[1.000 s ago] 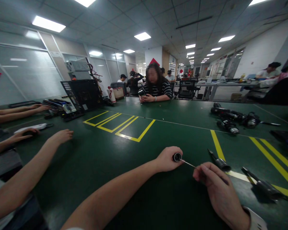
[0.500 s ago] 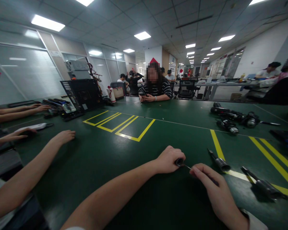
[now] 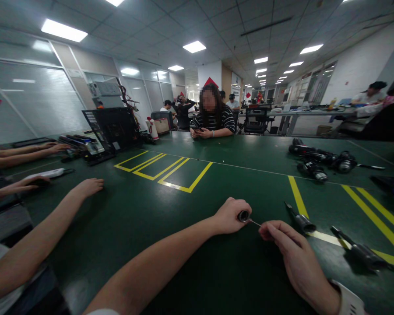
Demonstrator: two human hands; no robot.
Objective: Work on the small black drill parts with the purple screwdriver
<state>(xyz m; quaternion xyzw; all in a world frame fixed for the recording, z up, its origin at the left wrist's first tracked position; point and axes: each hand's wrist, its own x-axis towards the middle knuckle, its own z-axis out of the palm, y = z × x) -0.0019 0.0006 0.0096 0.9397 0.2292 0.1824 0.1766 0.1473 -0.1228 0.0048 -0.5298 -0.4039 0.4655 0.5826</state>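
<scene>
Hands, two: right hand (image 3: 284,243), white watch (image 3: 350,297) being cut off by the lower edge, is pinching a thin metal rod (image 3: 255,222), the fingers covering its near end; left hand (image 3: 230,217) is gripping a dark hollow cylinder (image 3: 243,216) above the green table (image 3: 170,262), hiding most of its body. Whether the rod is entering or merely touching the cylinder is remaining unclear. Two dark pointed parts, nearer (image 3: 364,254) and farther (image 3: 302,222), are lying rightward. Beyond: black tools (image 3: 315,159), overlapping, their outlines merging. Across: a person (image 3: 216,120) is holding something dark, indistinct.
</scene>
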